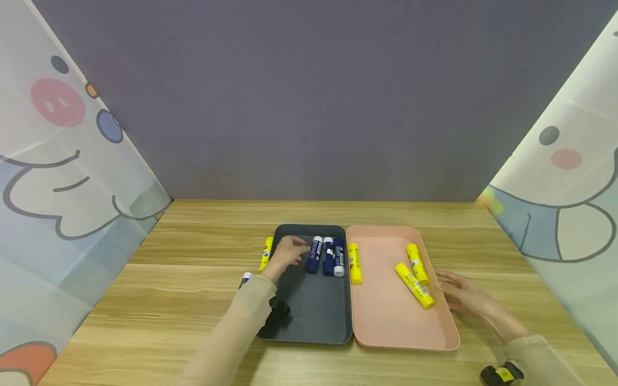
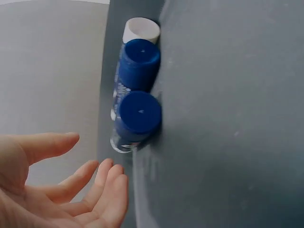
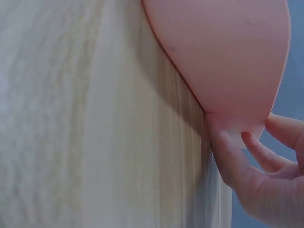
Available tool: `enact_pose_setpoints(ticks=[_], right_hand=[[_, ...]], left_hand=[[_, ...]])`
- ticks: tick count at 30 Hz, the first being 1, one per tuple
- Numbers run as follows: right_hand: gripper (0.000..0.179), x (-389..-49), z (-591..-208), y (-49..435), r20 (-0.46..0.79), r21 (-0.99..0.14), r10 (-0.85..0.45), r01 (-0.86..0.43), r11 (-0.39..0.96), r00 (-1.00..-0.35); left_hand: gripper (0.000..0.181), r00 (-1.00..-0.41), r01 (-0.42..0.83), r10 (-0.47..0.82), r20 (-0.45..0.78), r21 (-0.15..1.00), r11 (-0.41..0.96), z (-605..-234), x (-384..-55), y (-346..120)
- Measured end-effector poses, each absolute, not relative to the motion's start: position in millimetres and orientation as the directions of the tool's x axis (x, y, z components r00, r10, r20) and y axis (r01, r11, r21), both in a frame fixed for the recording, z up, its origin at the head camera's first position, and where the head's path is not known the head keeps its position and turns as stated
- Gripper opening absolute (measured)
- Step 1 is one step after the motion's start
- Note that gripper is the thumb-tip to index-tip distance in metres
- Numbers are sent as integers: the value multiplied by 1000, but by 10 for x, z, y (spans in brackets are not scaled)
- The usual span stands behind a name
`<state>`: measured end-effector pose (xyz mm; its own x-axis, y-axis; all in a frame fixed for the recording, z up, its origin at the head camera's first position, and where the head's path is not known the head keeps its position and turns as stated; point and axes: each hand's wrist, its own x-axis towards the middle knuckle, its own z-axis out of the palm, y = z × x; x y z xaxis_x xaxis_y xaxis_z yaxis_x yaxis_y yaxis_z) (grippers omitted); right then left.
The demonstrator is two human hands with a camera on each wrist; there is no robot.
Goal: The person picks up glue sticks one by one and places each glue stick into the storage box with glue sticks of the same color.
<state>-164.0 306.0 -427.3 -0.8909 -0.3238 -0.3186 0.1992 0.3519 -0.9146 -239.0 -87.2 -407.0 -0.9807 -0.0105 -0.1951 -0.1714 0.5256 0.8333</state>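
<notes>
My left hand (image 1: 288, 252) is above the dark grey tray (image 1: 314, 321), fingers loosely bent and nothing between them. Just right of its fingertips lie three dark blue glue sticks (image 1: 315, 255) side by side; in the left wrist view their blue ends and one white end (image 2: 142, 29) show beside the hand (image 2: 90, 194). My right hand (image 1: 465, 295) is at the pink tray (image 1: 381, 327), its fingers touching the outer right wall, as the right wrist view also shows. Inside that tray are a yellow glue stick (image 1: 355, 264) along the left wall and two more (image 1: 414, 285) on the right.
Left of the dark tray, another yellow glue stick (image 1: 266, 254) lies on the wooden table (image 1: 159, 305). A blue, white-ended glue stick (image 1: 245, 279) is partly hidden behind the left sleeve. The trays stand side by side. A grey panel (image 1: 318, 107) rises behind the table.
</notes>
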Motion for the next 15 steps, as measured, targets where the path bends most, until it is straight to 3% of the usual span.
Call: enact_pose_setpoints(ticks=[15], right_hand=[[68,-1653,-4276,3075,-318,-916,-340,195,350,-885]], left_hand=[[24,-985,14,140,-98,771,637,-3759,-2198,-1005]])
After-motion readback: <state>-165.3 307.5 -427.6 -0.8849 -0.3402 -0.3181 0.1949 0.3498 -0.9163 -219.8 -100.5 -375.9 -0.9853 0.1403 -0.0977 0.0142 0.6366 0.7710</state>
